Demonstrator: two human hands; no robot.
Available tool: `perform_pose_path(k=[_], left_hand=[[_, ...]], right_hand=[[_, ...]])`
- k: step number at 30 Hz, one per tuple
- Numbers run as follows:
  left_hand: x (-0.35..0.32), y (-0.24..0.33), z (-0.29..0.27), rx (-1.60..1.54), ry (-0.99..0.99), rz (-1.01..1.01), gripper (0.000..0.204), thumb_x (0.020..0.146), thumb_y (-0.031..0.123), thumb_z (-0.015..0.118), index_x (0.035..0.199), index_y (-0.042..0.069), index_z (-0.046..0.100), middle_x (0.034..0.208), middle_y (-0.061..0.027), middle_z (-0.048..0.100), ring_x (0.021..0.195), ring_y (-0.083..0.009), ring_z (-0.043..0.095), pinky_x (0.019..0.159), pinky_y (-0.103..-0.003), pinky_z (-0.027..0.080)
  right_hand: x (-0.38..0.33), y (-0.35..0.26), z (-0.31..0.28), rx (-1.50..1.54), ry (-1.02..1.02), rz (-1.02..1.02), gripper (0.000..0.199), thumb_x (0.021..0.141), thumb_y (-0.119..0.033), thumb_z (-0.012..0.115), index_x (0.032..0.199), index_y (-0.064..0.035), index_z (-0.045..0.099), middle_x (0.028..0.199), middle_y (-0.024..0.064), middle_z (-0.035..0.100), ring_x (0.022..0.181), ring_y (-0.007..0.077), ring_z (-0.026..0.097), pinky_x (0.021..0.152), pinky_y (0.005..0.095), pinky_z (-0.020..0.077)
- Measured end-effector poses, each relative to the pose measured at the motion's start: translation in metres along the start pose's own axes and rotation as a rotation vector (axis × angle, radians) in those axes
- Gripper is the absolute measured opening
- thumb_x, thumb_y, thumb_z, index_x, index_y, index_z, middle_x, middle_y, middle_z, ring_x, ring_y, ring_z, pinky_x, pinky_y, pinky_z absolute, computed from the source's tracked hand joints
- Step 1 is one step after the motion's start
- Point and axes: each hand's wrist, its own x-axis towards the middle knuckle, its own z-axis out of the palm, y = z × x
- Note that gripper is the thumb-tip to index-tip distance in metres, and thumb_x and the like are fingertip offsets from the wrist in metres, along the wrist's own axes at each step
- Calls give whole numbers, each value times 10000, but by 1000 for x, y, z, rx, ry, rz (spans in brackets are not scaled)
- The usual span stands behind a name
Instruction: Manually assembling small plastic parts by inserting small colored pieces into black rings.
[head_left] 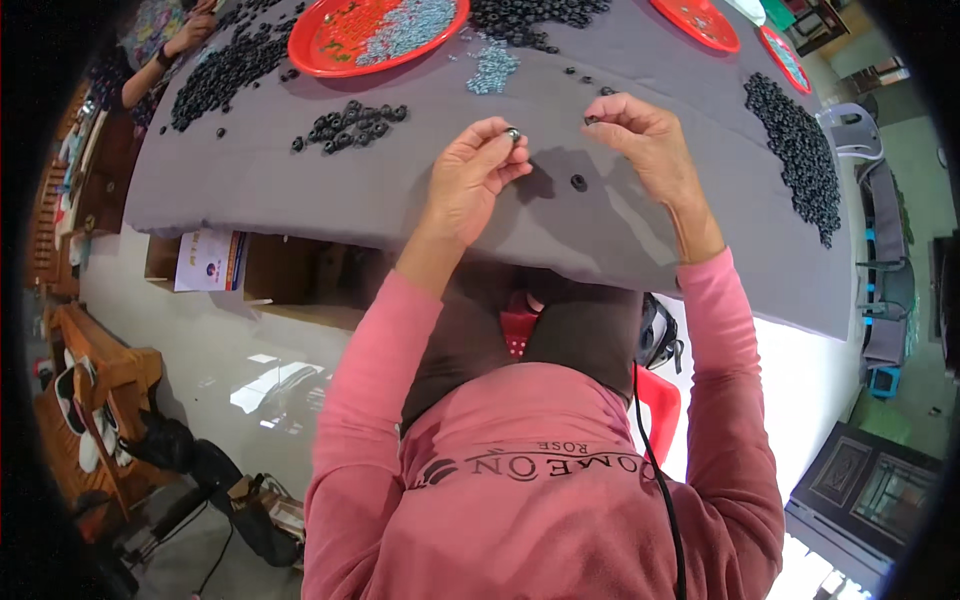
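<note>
I make out dark lettering across the pink top, upside down from my view; print also shows on a white sheet below the table edge. The left hand is closed to a pinch, thumb against forefinger, the other fingers loosely curled; its tips hold a shiny piece, dark with a pale glint. The right hand has its thumb and forefinger drawn together on a dark piece, mostly covered by the fingertips; both pieces are above the grey cloth, well apart from each other. The shiny piece shows its glinting face up toward my camera; it looks roundish, and I cannot tell a long axis; nor can I tell which way the dark piece points. A loose black piece lies on the cloth between the hands, nearer my edge; a black cluster lies left of the left hand; small blue-grey parts lie beyond it, near a red tray.
</note>
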Motion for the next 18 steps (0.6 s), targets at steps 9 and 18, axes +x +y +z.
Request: perform_pose_path(k=[9, 18], left_hand=[[-1, 0, 0, 16, -42, 8, 135, 888, 70, 552, 1018, 40, 570, 903, -66, 627, 781, -119, 608, 741, -282, 525], [-2, 2, 0, 39, -52, 1, 126, 897, 69, 538, 1015, 47, 575, 898, -56, 628, 779, -110, 605, 760, -284, 521]], right_hand=[[3, 2, 28, 116, -118, 65, 155, 815, -46, 642, 967, -14, 630, 908, 27, 635, 848, 106, 604, 759, 234, 456], [8, 6, 36, 178, -140, 49, 147, 806, -25, 645, 953, -18, 633, 895, 24, 632, 848, 111, 603, 764, 237, 455]])
